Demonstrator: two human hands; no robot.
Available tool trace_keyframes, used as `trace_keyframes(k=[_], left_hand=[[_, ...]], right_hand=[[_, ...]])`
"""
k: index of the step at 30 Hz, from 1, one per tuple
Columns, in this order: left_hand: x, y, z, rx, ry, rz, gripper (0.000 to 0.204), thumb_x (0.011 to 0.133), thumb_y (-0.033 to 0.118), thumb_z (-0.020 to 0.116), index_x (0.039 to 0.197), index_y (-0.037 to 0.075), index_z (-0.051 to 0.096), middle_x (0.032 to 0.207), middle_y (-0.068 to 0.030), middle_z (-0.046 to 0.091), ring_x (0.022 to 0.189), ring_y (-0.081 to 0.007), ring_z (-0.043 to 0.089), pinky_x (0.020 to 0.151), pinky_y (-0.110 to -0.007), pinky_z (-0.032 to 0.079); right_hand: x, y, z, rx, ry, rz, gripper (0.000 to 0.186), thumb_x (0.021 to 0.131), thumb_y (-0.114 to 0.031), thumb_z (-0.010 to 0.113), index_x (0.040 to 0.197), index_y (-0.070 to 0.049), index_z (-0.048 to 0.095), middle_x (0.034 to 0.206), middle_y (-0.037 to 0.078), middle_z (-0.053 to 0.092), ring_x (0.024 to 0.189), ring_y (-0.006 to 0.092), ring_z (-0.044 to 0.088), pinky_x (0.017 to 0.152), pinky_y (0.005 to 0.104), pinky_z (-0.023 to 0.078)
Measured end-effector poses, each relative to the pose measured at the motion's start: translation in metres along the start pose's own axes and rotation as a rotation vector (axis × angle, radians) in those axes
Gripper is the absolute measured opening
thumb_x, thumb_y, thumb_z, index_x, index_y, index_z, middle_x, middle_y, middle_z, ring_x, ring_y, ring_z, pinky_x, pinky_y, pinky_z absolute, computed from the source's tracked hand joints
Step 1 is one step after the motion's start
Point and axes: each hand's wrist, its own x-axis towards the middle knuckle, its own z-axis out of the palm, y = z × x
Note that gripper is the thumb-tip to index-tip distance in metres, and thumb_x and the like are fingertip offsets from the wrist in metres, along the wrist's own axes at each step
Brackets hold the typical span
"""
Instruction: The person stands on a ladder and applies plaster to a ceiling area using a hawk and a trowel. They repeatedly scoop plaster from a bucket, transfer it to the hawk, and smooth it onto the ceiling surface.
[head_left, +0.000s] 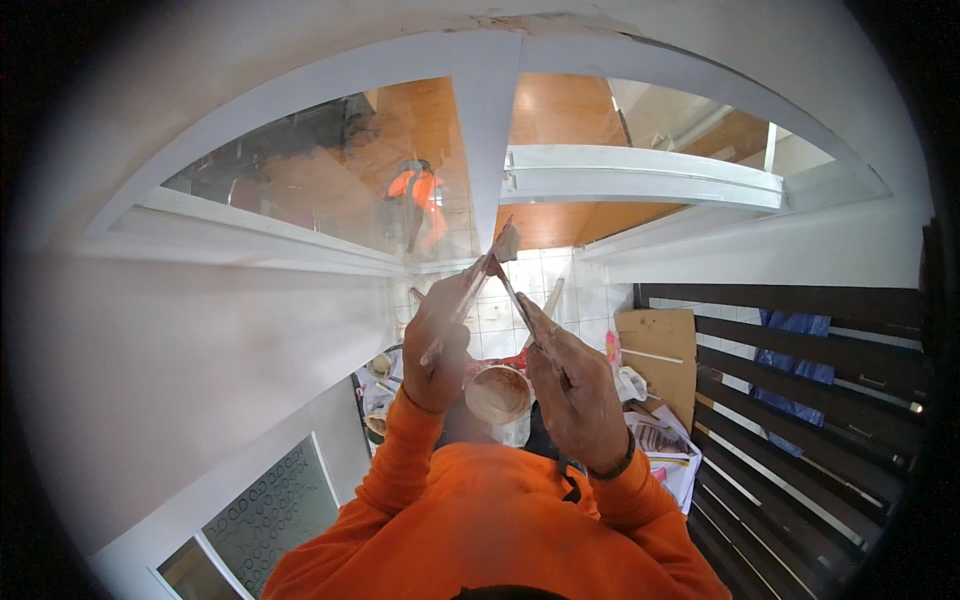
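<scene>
My left hand (436, 345) is closed round a putty knife (472, 292), held up in front of me with its blade seen nearly edge-on. My right hand (580, 390) grips a second putty knife (517, 302), which slants up to the left. The two blades meet at their tips, where a pale lump of putty (507, 243) clings. Whitish smears cover my fingers. Below and between my hands stands a round bucket (498, 394) with pale brownish residue inside; its lower part is hidden by my body.
Ahead is a white window frame (483, 140) with glass panes. A pale wall (250, 340) runs along the left. Cardboard (655, 360), a white box (672, 455) and dark slatted railing (790, 345) stand right. Small containers (378, 400) sit low left above the tiled floor (497, 318).
</scene>
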Motion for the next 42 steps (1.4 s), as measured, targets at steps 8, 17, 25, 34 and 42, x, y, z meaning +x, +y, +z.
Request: trace_keyframes(k=[8,17,25,34,42], left_hand=[[-0.030,-0.036,0.015,-0.338,0.258,-0.163,0.049,0.099,0.030,0.051,0.132,-0.004,0.042,0.128,-0.0150,0.054,0.112,-0.0272,0.057,0.097,-0.041,0.048],[-0.027,-0.016,0.024,-0.216,0.184,-0.094,0.038,0.095,0.008,0.041,0.127,-0.012,0.048,0.127,-0.0174,0.056,0.115,-0.0225,0.054,0.097,-0.033,0.043],[-0.035,-0.027,0.011,-0.253,0.166,-0.325,0.056,0.097,0.040,0.049,0.134,-0.002,0.042,0.128,-0.0151,0.053,0.115,-0.0267,0.054,0.099,-0.040,0.044],[-0.006,-0.012,0.020,-1.021,0.422,-0.361,0.062,0.096,0.039,0.052,0.145,0.009,0.028,0.143,-0.0148,0.038,0.131,-0.0354,0.039,0.105,-0.058,0.037],[-0.009,-0.012,0.028,-0.991,0.501,-0.420,0.061,0.097,0.044,0.046,0.145,0.010,0.028,0.145,-0.0155,0.037,0.130,-0.0352,0.040,0.105,-0.055,0.037]], right_hand=[[-0.001,-0.016,-0.028,0.169,-0.148,0.273,0.051,0.087,0.000,0.046,0.137,-0.002,0.045,0.081,0.021,0.060,0.070,0.0277,0.059,0.070,0.0334,0.047],[0.002,-0.013,-0.017,-0.079,-0.024,0.110,0.049,0.085,-0.002,0.050,0.134,-0.001,0.048,0.080,0.015,0.059,0.065,0.0249,0.056,0.061,0.0352,0.045],[-0.005,0.003,-0.028,0.121,-0.331,0.203,0.047,0.090,-0.012,0.053,0.134,0.000,0.047,0.076,0.006,0.058,0.057,0.0202,0.054,0.055,0.0329,0.044],[0.045,-0.002,-0.072,0.438,0.480,-0.214,0.042,0.096,-0.009,0.048,0.137,0.004,0.045,0.072,0.005,0.054,0.055,0.0104,0.048,0.050,0.0230,0.040],[0.143,0.031,-0.061,-0.360,0.885,-0.665,0.065,0.079,0.012,0.054,0.141,-0.007,0.044,0.095,0.013,0.055,0.083,0.0225,0.056,0.071,0.0306,0.050]])
